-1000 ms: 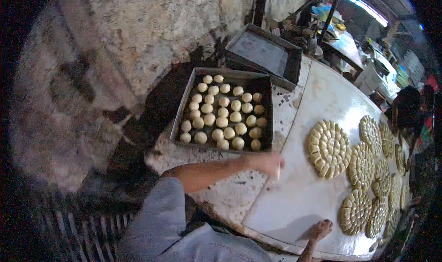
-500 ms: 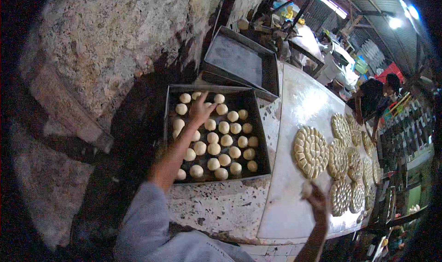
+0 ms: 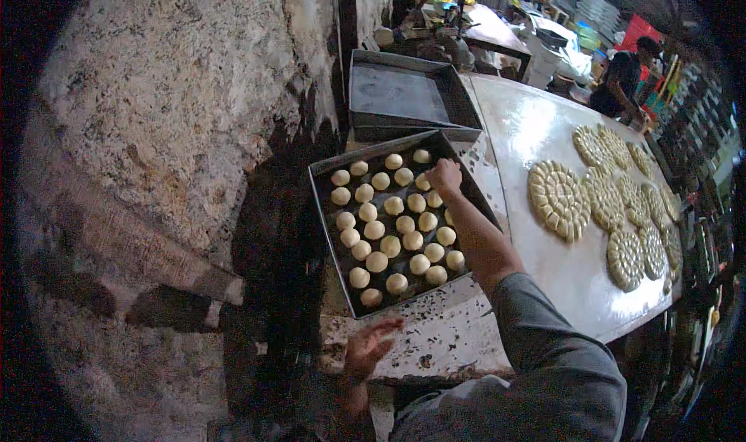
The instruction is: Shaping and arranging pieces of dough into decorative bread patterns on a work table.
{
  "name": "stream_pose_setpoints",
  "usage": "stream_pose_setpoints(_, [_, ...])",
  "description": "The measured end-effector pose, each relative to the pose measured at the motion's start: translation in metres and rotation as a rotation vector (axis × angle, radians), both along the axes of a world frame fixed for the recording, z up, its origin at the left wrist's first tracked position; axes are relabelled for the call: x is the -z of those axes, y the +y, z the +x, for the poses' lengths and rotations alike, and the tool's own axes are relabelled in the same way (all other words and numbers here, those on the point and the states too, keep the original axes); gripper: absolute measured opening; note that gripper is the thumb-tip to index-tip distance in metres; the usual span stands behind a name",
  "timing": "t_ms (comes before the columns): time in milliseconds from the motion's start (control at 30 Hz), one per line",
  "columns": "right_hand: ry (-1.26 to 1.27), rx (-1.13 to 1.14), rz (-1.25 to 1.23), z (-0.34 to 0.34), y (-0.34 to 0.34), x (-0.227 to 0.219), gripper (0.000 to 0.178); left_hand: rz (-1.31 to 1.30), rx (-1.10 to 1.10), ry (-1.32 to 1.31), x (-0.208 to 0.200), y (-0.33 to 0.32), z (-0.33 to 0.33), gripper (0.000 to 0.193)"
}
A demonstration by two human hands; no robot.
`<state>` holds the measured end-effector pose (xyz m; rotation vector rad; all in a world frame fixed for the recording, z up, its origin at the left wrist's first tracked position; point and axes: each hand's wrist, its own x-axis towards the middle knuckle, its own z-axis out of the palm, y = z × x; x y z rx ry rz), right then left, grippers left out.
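A chipped, stained white ledge (image 3: pixel 435 345) bears a square dark metal tray (image 3: pixel 381 153) of round pale dough balls (image 3: pixel 390 246); beside it spreads a glossy white tabletop (image 3: pixel 536 267) with segmented spiral dough rounds (image 3: pixel 559 201). A rough, mottled wall (image 3: pixel 210 131) flanks the left; a person in dark clothing (image 3: pixel 618 84) stands beyond. The left hand (image 3: pixel 371 350), open with fingers apart, hangs near the tray's front edge; the right hand (image 3: pixel 445 176) reaches over its far right side, fingers curled, their contents impossible to tell.

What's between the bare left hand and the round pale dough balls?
In the head view, flaking white counter, then the dark rectangular metal tray's near wall, separate the left hand from the dough balls.
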<state>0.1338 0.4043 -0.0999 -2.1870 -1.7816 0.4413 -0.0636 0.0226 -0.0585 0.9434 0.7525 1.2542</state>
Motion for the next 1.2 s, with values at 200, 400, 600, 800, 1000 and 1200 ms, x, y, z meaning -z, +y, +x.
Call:
stream_pose_setpoints(200, [0.226,0.095,0.674,0.126,-0.077,-0.038,0.024,0.061,0.511,0.258,-0.049,0.044,0.103,0.042])
stream_pose_setpoints(400, [0.033,0.5,0.683,0.24,-0.423,-0.038,0.023,0.022,0.219,0.429,-0.022,0.105,0.177,0.037])
stream_pose_setpoints(600, [-0.392,1.512,0.682,0.22,-0.872,0.035,0.016,0.282,0.464,0.742,0.018,0.076,0.254,0.038])
stream_pose_setpoints(800, [-0.788,2.326,0.426,-0.059,-1.099,0.176,0.017,0.187,0.979,0.617,0.029,-0.069,0.388,0.037])
stream_pose_setpoints(1000, [0.699,2.364,0.016,-0.209,-1.067,0.246,0.02,0.101,1.317,0.684,0.055,-0.176,0.447,0.036])
stream_pose_setpoints(1200, [0.171,2.136,0.684,-0.207,-1.172,0.433,0.013,-0.216,1.738,0.755,0.121,-0.305,0.519,0.036])
